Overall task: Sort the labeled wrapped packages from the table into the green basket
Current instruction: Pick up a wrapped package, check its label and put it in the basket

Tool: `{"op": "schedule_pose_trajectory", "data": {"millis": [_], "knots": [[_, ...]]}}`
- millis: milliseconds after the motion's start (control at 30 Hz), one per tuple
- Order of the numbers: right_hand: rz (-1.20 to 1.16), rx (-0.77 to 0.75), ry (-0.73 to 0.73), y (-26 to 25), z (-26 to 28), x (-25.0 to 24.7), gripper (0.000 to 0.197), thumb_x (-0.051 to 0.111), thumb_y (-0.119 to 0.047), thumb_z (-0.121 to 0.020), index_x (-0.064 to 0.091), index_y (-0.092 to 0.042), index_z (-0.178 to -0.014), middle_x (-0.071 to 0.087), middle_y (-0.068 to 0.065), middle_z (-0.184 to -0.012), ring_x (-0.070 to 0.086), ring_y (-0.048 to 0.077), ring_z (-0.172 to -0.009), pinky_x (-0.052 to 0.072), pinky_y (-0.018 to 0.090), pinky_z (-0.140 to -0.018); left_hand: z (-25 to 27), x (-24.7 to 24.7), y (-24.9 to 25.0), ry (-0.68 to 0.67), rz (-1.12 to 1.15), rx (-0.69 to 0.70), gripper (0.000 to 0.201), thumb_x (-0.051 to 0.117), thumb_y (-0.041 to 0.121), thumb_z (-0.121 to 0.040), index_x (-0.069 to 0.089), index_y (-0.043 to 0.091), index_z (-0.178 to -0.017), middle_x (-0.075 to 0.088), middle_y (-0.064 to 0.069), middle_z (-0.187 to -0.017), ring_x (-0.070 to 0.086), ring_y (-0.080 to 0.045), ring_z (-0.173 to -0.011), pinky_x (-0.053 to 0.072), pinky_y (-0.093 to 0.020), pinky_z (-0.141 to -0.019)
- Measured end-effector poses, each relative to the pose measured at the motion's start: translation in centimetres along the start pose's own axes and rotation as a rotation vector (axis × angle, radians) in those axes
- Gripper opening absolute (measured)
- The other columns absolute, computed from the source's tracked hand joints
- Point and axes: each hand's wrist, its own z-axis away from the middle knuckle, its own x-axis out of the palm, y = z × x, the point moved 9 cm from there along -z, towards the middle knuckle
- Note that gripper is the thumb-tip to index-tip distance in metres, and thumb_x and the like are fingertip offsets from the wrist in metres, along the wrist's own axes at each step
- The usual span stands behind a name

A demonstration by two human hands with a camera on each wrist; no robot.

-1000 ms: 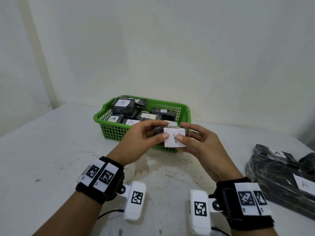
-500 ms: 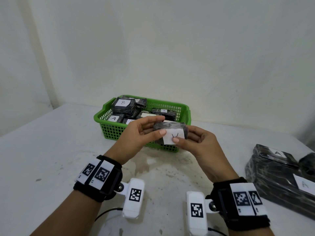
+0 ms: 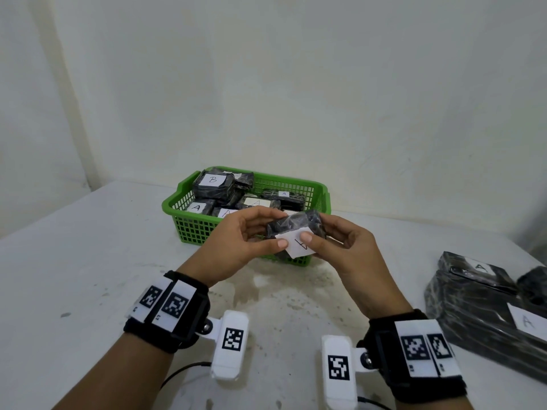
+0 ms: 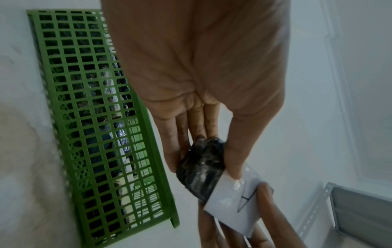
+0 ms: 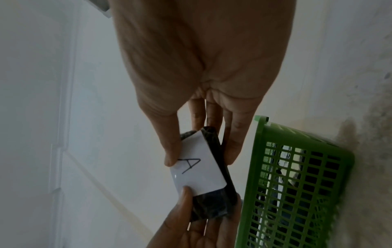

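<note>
Over the last second the small wrapped package (image 3: 296, 232) has been lifted a little and turned between both hands, so its white label (image 3: 299, 244), which faced the person squarely before, now tips sideways and the black wrapping shows on top. That reads to me as checking the letter before dropping it in, so this piece is about to go into the green basket (image 3: 321, 192), not in it yet.

The left hand (image 3: 245, 241) pinches one end, thumb on the label's edge and fingers behind; the right hand (image 3: 340, 247) pinches the other end the same way. The package hangs in the air just in front of the basket's near wall, above the surface (image 3: 88, 261).

It is a flat little block in glossy, crinkled black film, with a hand-drawn "A" clear from the right wrist. More A-labelled packages (image 3: 485, 309) wait on the surface at the right, apparently larger.
</note>
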Motion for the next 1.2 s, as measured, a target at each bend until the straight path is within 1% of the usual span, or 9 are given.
{"op": "schedule_pose_trajectory", "data": {"millis": [167,400,567,667,767,900,967,1133,1200], "knots": [[-0.013,-0.029,0.043,-0.3,-0.2,-0.8,0.055,0.087,-0.029,-0.065,0.074,-0.02,-0.118,0.081,-0.005,-0.11,0.075,0.012,-0.109,0.059,0.032,-0.097,0.1,0.3,0.4,-0.018,-0.09,0.034,0.047,0.082,0.008,-0.083,0.071,0.019,-0.127,0.074,0.004,-0.125,0.066,-0.007,-0.121,0.058,-0.03,-0.096],[-0.16,0.24,-0.094,1.6,0.3,1.2,0.054,0.065,-0.05,-0.087,0.074,-0.011,-0.123,0.078,0.011,-0.117,0.076,0.033,-0.108,0.061,0.044,-0.096,-0.2,0.1,-0.8,0.043,-0.016,-0.001,0.049,0.086,0.001,-0.076,0.065,0.011,-0.12,0.075,-0.008,-0.117,0.073,-0.023,-0.109,0.059,-0.038,-0.097],[-0.313,0.285,-0.126,1.8,0.2,1.2,0.053,0.074,-0.025,-0.079,0.071,0.005,-0.123,0.074,0.024,-0.122,0.074,0.035,-0.11,0.061,0.039,-0.098,-0.2,0.8,-0.8,-0.028,0.042,0.013,0.059,0.085,-0.006,-0.074,0.06,0.008,-0.126,0.071,-0.008,-0.126,0.068,-0.022,-0.121,0.057,-0.036,-0.101],[-0.204,0.197,-0.074,2.0,-0.2,0.4,0.055,0.087,-0.015,-0.074,0.072,-0.004,-0.126,0.077,0.014,-0.121,0.072,0.029,-0.117,0.055,0.042,-0.108,-0.1,1.6,-1.2,-0.097,0.094,-0.058,0.077,0.091,0.018,-0.076,0.053,0.018,-0.143,0.065,0.002,-0.139,0.064,-0.013,-0.128,0.055,-0.033,-0.102],[-0.052,0.166,-0.043,2.1,-0.2,0.2,0.057,0.092,-0.012,-0.073,0.073,-0.017,-0.126,0.078,0.003,-0.12,0.074,0.021,-0.115,0.052,0.044,-0.11,-0.1,1.3,-1.6,-0.027,0.056,-0.103,0.075,0.082,0.045,-0.074,0.058,0.019,-0.14,0.072,0.003,-0.129,0.068,-0.011,-0.121,0.056,-0.03,-0.1],[-0.062,0.194,-0.107,2.5,-0.3,0.8,0.075,0.098,-0.036,-0.06,0.072,-0.02,-0.128,0.078,0.0,-0.121,0.073,0.018,-0.115,0.053,0.038,-0.106,-0.3,0.5,-1.7,0.067,0.02,-0.081,0.045,0.081,0.015,-0.086,0.067,0.012,-0.128,0.078,-0.004,-0.114,0.073,-0.017,-0.111,0.058,-0.023,-0.088],[-0.03,0.17,-0.098,2.2,-0.2,0.9,0.072,0.099,-0.035,-0.063,0.072,-0.018,-0.127,0.079,0.001,-0.118,0.074,0.016,-0.113,0.056,0.035,-0.102,-0.3,0.6,-1.6,0.063,0.009,-0.077,0.039,0.077,0.007,-0.089,0.068,0.011,-0.127,0.078,-0.004,-0.112,0.073,-0.017,-0.111,0.057,-0.021,-0.086],[0.0,0.096,0.024,1.5,-0.3,-0.1,0.037,0.083,-0.014,-0.084,0.076,-0.014,-0.12,0.081,0.005,-0.107,0.077,0.019,-0.103,0.06,0.03,-0.09,-0.2,1.4,-2.1,-0.057,0.124,-0.097,0.07,0.081,0.036,-0.075,0.06,0.015,-0.138,0.073,-0.005,-0.128,0.069,-0.018,-0.121,0.056,-0.031,-0.099],[0.0,0.112,0.015,1.8,-0.4,-0.2,0.039,0.085,-0.015,-0.084,0.075,-0.014,-0.121,0.081,0.006,-0.108,0.077,0.021,-0.104,0.06,0.029,-0.088,-0.2,1.4,-2.0,-0.046,0.105,-0.085,0.07,0.08,0.037,-0.073,0.061,0.014,-0.136,0.074,-0.007,-0.125,0.07,-0.019,-0.118,0.056,-0.03,-0.097]]}}
